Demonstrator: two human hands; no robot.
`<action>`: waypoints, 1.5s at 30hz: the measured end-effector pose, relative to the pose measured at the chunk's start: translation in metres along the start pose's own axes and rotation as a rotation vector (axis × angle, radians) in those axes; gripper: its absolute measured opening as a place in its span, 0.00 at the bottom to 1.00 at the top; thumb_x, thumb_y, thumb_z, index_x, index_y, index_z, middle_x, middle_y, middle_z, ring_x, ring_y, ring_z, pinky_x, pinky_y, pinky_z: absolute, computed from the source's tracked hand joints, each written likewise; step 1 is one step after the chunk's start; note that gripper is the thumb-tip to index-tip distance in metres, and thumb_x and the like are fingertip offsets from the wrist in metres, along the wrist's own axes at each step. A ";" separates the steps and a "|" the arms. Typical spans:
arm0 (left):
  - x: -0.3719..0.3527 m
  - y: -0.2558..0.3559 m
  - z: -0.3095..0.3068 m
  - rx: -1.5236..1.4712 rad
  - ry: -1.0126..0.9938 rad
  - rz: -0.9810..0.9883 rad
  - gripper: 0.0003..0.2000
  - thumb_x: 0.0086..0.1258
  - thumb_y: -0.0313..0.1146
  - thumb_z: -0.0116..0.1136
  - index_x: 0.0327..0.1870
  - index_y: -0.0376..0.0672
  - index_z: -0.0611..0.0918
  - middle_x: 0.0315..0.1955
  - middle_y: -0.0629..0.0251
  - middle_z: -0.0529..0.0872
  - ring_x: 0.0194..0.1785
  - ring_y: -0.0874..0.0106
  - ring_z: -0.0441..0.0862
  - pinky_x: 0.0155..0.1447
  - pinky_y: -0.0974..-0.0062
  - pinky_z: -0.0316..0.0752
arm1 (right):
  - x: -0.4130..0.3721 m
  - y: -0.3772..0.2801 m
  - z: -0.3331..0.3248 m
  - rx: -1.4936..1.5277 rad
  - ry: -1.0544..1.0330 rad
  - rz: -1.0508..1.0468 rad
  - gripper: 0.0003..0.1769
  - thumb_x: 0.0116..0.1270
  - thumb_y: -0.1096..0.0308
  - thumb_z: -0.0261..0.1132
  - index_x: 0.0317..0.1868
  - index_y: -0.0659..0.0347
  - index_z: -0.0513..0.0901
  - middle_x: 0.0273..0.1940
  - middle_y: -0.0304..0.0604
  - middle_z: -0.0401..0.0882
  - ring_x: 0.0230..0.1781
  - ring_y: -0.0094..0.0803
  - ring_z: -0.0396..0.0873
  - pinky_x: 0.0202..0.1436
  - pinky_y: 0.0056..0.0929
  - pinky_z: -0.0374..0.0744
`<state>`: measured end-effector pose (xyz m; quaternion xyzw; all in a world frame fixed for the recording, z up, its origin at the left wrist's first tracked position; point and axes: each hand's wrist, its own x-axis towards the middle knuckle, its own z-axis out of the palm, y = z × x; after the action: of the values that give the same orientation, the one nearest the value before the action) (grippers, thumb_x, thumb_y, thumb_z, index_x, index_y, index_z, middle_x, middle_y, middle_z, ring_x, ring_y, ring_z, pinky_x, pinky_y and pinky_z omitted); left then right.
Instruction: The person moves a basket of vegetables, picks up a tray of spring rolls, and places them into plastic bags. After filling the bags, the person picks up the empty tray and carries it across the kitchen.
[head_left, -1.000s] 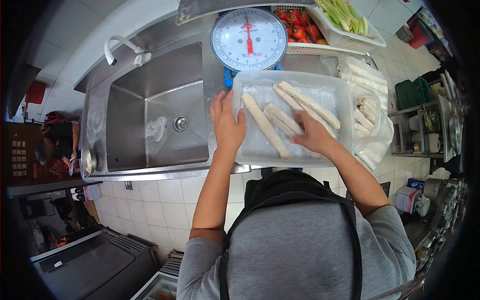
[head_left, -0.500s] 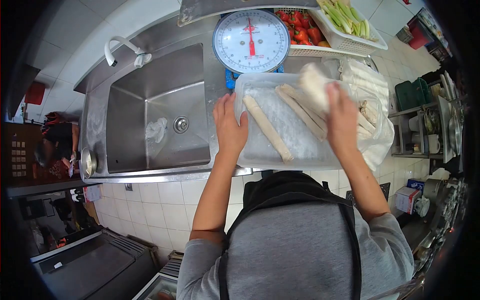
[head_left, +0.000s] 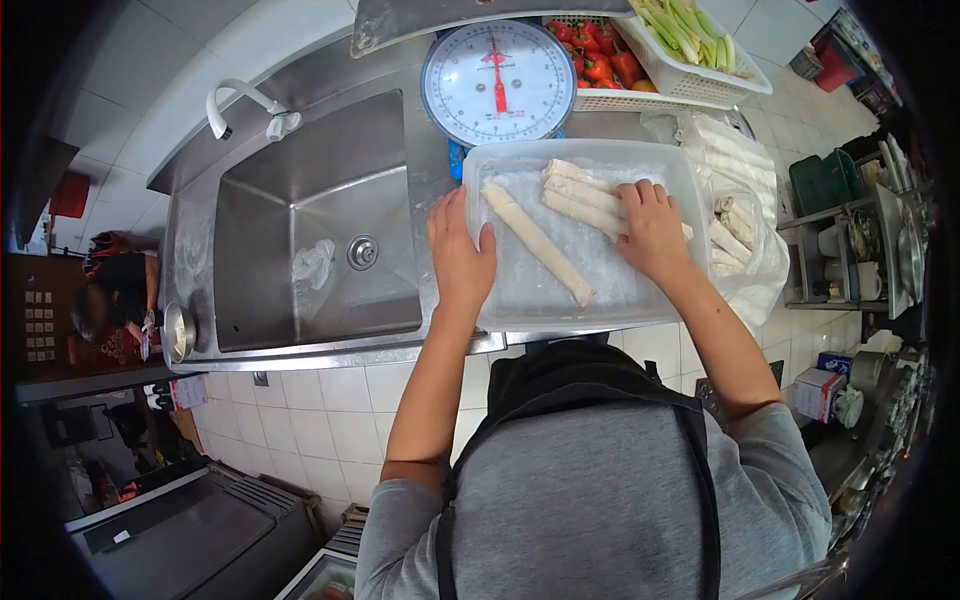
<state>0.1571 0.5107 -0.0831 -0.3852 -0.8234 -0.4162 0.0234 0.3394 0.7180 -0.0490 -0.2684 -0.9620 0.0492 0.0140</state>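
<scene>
A translucent plastic tub (head_left: pixel 520 312) dusted with white powder lies on the counter. One long pale roll (head_left: pixel 537 246) rests diagonally on its left side. Several more pale rolls (head_left: pixel 583 198) lie together on the right side, under my right hand (head_left: pixel 650 227), whose fingers are wrapped round them. My left hand (head_left: pixel 463 252) rests at the tub's left edge with its fingers stretched out and thumb apart, holding nothing. Right of the tub, a clear plastic bag (head_left: pixel 765 270) holds more pale rolls (head_left: pixel 735 232).
A dial scale (head_left: pixel 498 84) stands behind the tub. Red peppers (head_left: pixel 600 66) and a basket of green stalks (head_left: pixel 690 38) are at the back right. To the left is a steel sink (head_left: pixel 300 260) with a faucet (head_left: pixel 250 100). Another person (head_left: pixel 120 290) is at far left.
My right hand has moved down and left into the tub, laying the roll it carried onto the others. These rolls now sit further left. The left hand has barely moved.
</scene>
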 end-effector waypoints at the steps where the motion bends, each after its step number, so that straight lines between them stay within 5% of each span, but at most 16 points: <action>1: 0.000 0.000 0.000 0.001 0.001 0.002 0.29 0.63 0.24 0.61 0.67 0.33 0.69 0.64 0.44 0.73 0.71 0.44 0.64 0.74 0.51 0.59 | 0.000 -0.001 -0.002 0.089 -0.043 0.049 0.38 0.47 0.71 0.75 0.60 0.59 0.70 0.56 0.51 0.75 0.59 0.46 0.74 0.55 0.46 0.74; 3: 0.000 -0.001 0.001 0.001 0.006 0.006 0.29 0.63 0.24 0.61 0.67 0.33 0.69 0.64 0.44 0.73 0.70 0.43 0.64 0.74 0.51 0.59 | 0.000 -0.002 -0.007 0.262 -0.129 0.146 0.37 0.49 0.71 0.77 0.60 0.58 0.71 0.56 0.50 0.75 0.59 0.45 0.75 0.60 0.43 0.73; 6: -0.001 -0.001 0.002 0.015 0.013 0.002 0.29 0.63 0.24 0.61 0.67 0.33 0.69 0.63 0.44 0.73 0.70 0.43 0.65 0.74 0.51 0.59 | -0.004 -0.018 -0.029 0.823 0.061 0.099 0.34 0.57 0.65 0.75 0.62 0.62 0.70 0.48 0.53 0.78 0.53 0.50 0.78 0.59 0.45 0.74; 9: 0.000 0.000 0.001 0.007 0.022 0.024 0.29 0.63 0.23 0.61 0.67 0.32 0.70 0.63 0.44 0.73 0.70 0.43 0.64 0.73 0.51 0.60 | -0.001 -0.050 -0.063 1.305 0.194 -0.059 0.37 0.63 0.61 0.71 0.69 0.63 0.65 0.52 0.55 0.76 0.55 0.51 0.76 0.63 0.44 0.73; 12: 0.000 -0.002 0.002 0.001 0.039 0.027 0.28 0.63 0.23 0.61 0.67 0.34 0.71 0.64 0.44 0.72 0.70 0.44 0.64 0.73 0.51 0.60 | -0.002 -0.055 -0.032 1.031 0.235 -0.209 0.43 0.65 0.56 0.70 0.73 0.66 0.60 0.55 0.56 0.73 0.58 0.51 0.74 0.64 0.45 0.73; 15: 0.000 0.001 0.000 -0.023 0.041 -0.043 0.28 0.64 0.23 0.60 0.68 0.38 0.72 0.65 0.46 0.72 0.70 0.47 0.66 0.73 0.55 0.61 | -0.017 -0.065 0.037 0.213 -0.152 -0.008 0.44 0.64 0.52 0.70 0.71 0.70 0.62 0.56 0.57 0.71 0.60 0.51 0.72 0.64 0.45 0.72; 21: 0.002 0.000 0.001 0.014 0.039 -0.030 0.28 0.63 0.22 0.60 0.67 0.41 0.73 0.65 0.47 0.72 0.69 0.48 0.67 0.72 0.56 0.63 | -0.011 -0.065 0.036 0.178 -0.163 -0.141 0.38 0.61 0.51 0.71 0.63 0.69 0.68 0.56 0.57 0.72 0.57 0.52 0.74 0.59 0.51 0.75; 24: 0.003 0.000 0.001 0.023 0.046 -0.014 0.28 0.63 0.22 0.60 0.67 0.40 0.73 0.65 0.47 0.72 0.69 0.49 0.67 0.72 0.57 0.63 | 0.002 -0.067 0.031 0.337 -0.419 0.016 0.35 0.61 0.53 0.71 0.61 0.67 0.70 0.56 0.58 0.72 0.53 0.54 0.76 0.56 0.48 0.77; 27: 0.004 0.002 -0.001 -0.005 0.029 -0.031 0.28 0.61 0.22 0.60 0.66 0.37 0.72 0.64 0.45 0.70 0.69 0.46 0.65 0.72 0.53 0.62 | 0.002 -0.057 0.008 0.516 0.128 -0.105 0.39 0.62 0.56 0.70 0.68 0.66 0.66 0.58 0.61 0.70 0.51 0.55 0.76 0.53 0.45 0.79; 30: 0.005 0.002 -0.001 -0.008 0.034 -0.013 0.27 0.62 0.22 0.60 0.66 0.36 0.73 0.64 0.45 0.71 0.69 0.46 0.65 0.72 0.54 0.63 | 0.001 -0.070 -0.043 0.614 0.352 -0.081 0.47 0.64 0.56 0.69 0.76 0.65 0.57 0.60 0.62 0.68 0.52 0.55 0.76 0.51 0.45 0.80; 33: 0.004 0.000 0.000 0.012 0.037 -0.015 0.27 0.61 0.22 0.61 0.66 0.37 0.73 0.64 0.45 0.71 0.69 0.46 0.66 0.71 0.54 0.63 | -0.016 -0.077 0.025 0.142 0.150 -0.156 0.53 0.64 0.54 0.69 0.80 0.64 0.48 0.61 0.60 0.67 0.52 0.53 0.75 0.50 0.47 0.79; 34: 0.003 0.000 0.000 0.022 0.033 -0.007 0.27 0.61 0.22 0.61 0.66 0.37 0.73 0.64 0.45 0.71 0.69 0.46 0.66 0.71 0.54 0.63 | -0.030 -0.076 0.049 0.086 -0.143 -0.129 0.53 0.61 0.52 0.71 0.78 0.65 0.52 0.60 0.57 0.67 0.53 0.50 0.75 0.49 0.49 0.79; 37: -0.002 0.000 -0.002 0.031 0.024 -0.012 0.27 0.61 0.22 0.61 0.65 0.37 0.73 0.64 0.45 0.71 0.69 0.46 0.66 0.71 0.53 0.63 | -0.030 -0.078 0.044 -0.028 -0.027 -0.227 0.52 0.59 0.52 0.73 0.76 0.65 0.56 0.60 0.56 0.67 0.54 0.48 0.75 0.49 0.51 0.80; 42: 0.005 0.003 0.000 -0.002 0.067 -0.031 0.27 0.60 0.23 0.61 0.65 0.39 0.74 0.64 0.46 0.71 0.69 0.46 0.66 0.72 0.52 0.62 | -0.019 -0.081 0.032 0.150 -0.297 -0.068 0.51 0.57 0.50 0.74 0.74 0.65 0.59 0.60 0.54 0.67 0.62 0.50 0.70 0.59 0.50 0.75; 45: 0.009 0.018 -0.010 0.214 0.145 0.213 0.28 0.60 0.22 0.61 0.65 0.43 0.75 0.64 0.51 0.73 0.69 0.50 0.67 0.73 0.52 0.60 | -0.014 -0.072 0.026 0.361 -0.357 -0.021 0.51 0.57 0.50 0.75 0.74 0.64 0.59 0.61 0.55 0.66 0.66 0.52 0.67 0.64 0.49 0.71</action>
<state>0.1591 0.5156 -0.0612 -0.4343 -0.8137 -0.3481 0.1676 0.3131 0.6474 -0.0673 -0.2386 -0.9275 0.2666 -0.1082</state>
